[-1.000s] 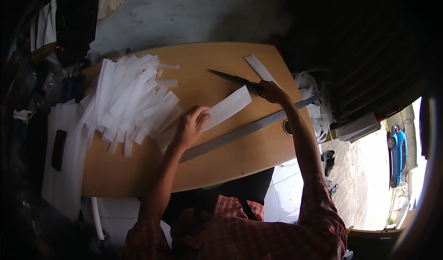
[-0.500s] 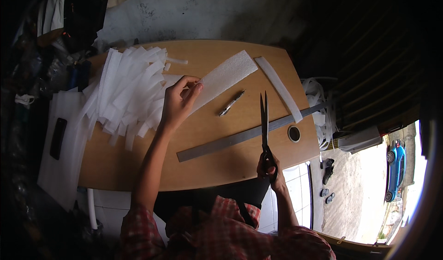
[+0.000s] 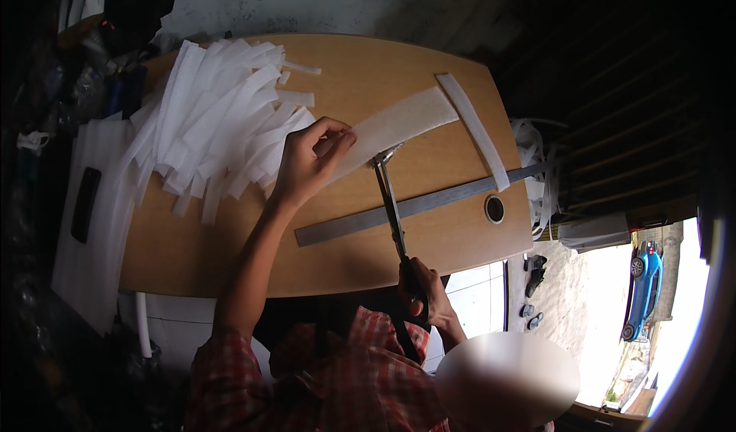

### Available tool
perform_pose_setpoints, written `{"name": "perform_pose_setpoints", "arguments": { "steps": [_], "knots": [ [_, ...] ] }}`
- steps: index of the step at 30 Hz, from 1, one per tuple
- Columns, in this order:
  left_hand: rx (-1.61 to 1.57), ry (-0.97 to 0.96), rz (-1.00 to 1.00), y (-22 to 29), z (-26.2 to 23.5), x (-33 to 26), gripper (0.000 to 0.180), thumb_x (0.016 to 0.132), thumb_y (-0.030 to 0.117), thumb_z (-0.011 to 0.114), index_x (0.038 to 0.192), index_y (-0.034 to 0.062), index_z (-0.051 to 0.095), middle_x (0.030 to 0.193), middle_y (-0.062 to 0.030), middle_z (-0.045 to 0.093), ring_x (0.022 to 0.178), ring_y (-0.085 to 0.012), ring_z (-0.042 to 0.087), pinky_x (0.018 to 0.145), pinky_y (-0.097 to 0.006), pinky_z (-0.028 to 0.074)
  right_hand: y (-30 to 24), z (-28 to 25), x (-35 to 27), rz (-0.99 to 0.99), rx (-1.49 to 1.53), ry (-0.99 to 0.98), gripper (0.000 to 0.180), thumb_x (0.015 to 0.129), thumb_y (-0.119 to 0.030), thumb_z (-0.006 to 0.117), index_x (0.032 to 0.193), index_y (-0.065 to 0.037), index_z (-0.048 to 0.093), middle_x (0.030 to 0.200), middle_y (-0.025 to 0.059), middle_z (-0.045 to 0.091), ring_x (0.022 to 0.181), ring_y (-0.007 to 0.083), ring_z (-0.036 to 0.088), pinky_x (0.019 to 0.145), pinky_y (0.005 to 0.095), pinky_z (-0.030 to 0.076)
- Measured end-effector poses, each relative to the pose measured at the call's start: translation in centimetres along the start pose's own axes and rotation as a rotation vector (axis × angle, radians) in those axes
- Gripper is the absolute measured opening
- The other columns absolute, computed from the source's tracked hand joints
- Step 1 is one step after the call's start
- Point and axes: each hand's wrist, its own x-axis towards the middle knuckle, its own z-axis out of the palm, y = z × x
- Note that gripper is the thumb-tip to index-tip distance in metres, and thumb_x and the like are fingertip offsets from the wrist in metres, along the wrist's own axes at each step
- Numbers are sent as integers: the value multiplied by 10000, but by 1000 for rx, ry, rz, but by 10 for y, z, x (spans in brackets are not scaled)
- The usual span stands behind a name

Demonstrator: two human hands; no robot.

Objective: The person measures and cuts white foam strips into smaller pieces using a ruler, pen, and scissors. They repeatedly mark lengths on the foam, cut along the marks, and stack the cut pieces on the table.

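My left hand [image 3: 318, 156] pinches the near edge of a wide white foam strip [image 3: 410, 118], which slants up and to the right over the table. My right hand [image 3: 425, 294] grips black-handled scissors [image 3: 391, 206]. Their blades point away from me, with the tips at the strip's lower edge; whether they touch it I cannot tell. Beside the tips lies a pen [image 3: 392, 153], partly hidden. A narrower foam strip [image 3: 474, 129] rests right of the wide one, its lower end over a long grey metal ruler [image 3: 429, 200].
A heap of white foam strips [image 3: 222, 118] covers the left of the wooden table [image 3: 368, 267]. Long foam sheets with a black phone [image 3: 86, 204] on them hang over its left edge. A round cable hole [image 3: 494, 209] sits at right. Foam offcuts [image 3: 537, 179] hang beyond the right edge.
My right hand has brought the scissors left and away from me to the wide strip's lower edge, beside the pen. The left hand keeps its pinch. The whole view has shifted slightly.
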Motion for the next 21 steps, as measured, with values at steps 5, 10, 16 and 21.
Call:
{"name": "perform_pose_setpoints", "arguments": {
  "steps": [5, 10, 16, 21],
  "knots": [
    [-8, 20, 74, -5, -1, 1, 216, 915, 199, 670, 928, -16, 659, 723, 5, 633, 669, -29, 522, 601, -203, 397, -10, 5, 0, 23, -44, -11, 949, 535, -941, 541, 823, -42, 439, 601, -23, 458, 537, 51, 446, 476, 221, 330],
    [26, -88, 24, 6, 0, -3, 221, 907, 194, 683, 893, -25, 654, 645, 34, 557, 603, -19, 424, 540, -207, 321, -7, 2, 1, 34, 4, -2, 884, 565, -844, 660, 840, -29, 455, 619, -5, 469, 553, 77, 451, 501, 252, 350],
    [21, -138, -10, 7, -1, -4, 212, 900, 179, 696, 870, -27, 655, 640, 35, 552, 599, -18, 410, 532, -212, 312, -8, 3, 6, 18, 0, 61, 850, 571, -793, 720, 839, -23, 479, 640, 8, 491, 580, 92, 467, 522, 275, 373],
    [-13, -153, 3, 0, 2, -11, 194, 903, 159, 691, 872, -30, 662, 706, -2, 638, 655, -21, 499, 590, -204, 393, -4, 8, 2, 25, -17, 92, 839, 575, -784, 728, 834, -20, 498, 637, 19, 508, 580, 100, 479, 528, 280, 385]
  ]
}}
